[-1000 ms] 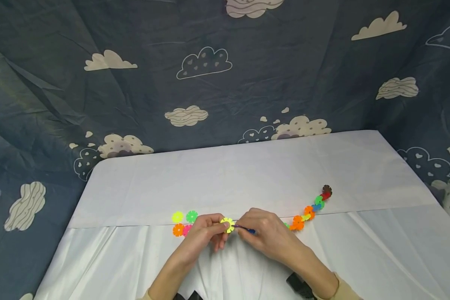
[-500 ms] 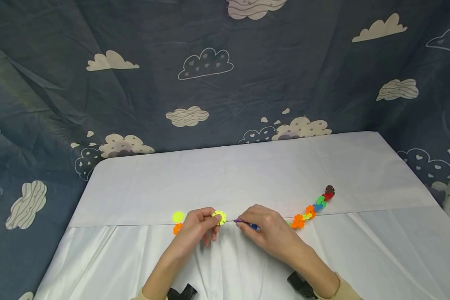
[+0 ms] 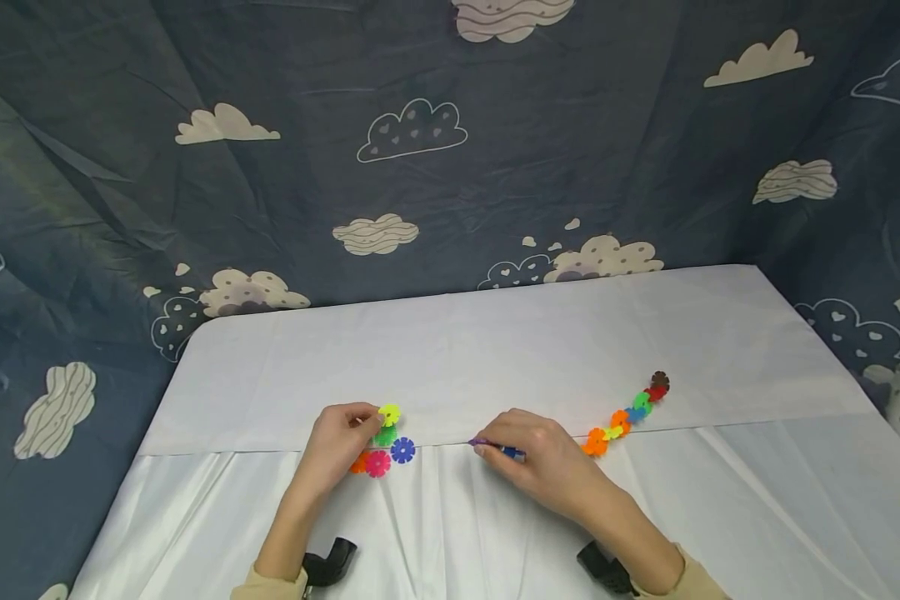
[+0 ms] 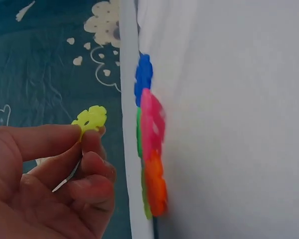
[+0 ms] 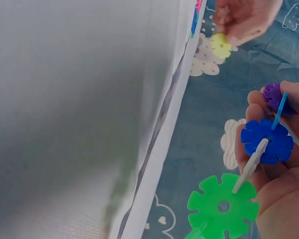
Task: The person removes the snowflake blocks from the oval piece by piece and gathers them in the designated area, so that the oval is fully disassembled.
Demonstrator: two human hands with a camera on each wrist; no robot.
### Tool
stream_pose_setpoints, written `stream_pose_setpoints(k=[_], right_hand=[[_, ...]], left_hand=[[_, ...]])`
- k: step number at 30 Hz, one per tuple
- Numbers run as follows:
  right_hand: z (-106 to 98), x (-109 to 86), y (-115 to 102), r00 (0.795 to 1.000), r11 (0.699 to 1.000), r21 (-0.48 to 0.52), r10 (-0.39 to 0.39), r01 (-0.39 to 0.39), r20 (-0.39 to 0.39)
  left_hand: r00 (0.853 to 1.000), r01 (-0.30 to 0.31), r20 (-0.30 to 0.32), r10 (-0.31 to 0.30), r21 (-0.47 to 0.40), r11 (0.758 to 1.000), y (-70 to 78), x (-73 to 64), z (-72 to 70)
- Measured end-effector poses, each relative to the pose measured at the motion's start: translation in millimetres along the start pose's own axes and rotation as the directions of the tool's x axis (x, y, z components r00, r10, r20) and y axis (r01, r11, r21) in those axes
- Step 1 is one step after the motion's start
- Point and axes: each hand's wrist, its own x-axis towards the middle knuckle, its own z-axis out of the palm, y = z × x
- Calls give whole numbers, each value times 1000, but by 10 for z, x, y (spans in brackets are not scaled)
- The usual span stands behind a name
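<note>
My left hand (image 3: 336, 442) pinches a yellow flower-shaped notched disc (image 4: 91, 118) between thumb and fingertip, raised above a group of loose discs. My right hand (image 3: 532, 454) grips a purple notched disc (image 5: 273, 97) at the near end of a chain of linked discs. Behind it in the right wrist view come a blue disc (image 5: 266, 141) and a green disc (image 5: 223, 205), joined by pieces seen edge-on. From my right hand the chain runs to orange (image 3: 596, 442), blue, green and red discs, ending in a brown disc (image 3: 660, 380).
Loose on the white cloth (image 3: 450, 358) lie a pink disc (image 3: 377, 464), a blue disc (image 3: 402, 450), a green disc (image 3: 385, 436) and an orange disc (image 3: 358, 464). A yellow-green disc (image 4: 145, 194) shows edge-on beside them. A dark cloud-print curtain (image 3: 450, 192) hangs behind.
My left hand has carried the yellow disc left, away from the purple disc in my right hand and over to the loose discs. My right hand has stayed nearly in place.
</note>
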Motion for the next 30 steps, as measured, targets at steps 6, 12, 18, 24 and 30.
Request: stream_pose_setpoints(k=[6, 12, 18, 24, 30], right_hand=[[2, -7, 14, 1000, 1000, 16, 5, -5, 22], [6, -13, 19, 999, 1000, 20, 22, -23, 46], [0, -15, 24, 998, 999, 19, 26, -27, 50], [0, -16, 28, 998, 999, 17, 31, -32, 55], [3, -19, 28, 997, 997, 63, 39, -43, 72]], left_hand=[[999, 46, -15, -45, 40, 998, -91, 47, -20], [998, 40, -53, -36, 80, 996, -137, 84, -31], [999, 12, -37, -10, 46, 999, -117, 71, -22], [996, -32, 85, 42, -107, 994, -14, 11, 34], [958, -114, 226, 177, -266, 957, 110, -85, 189]])
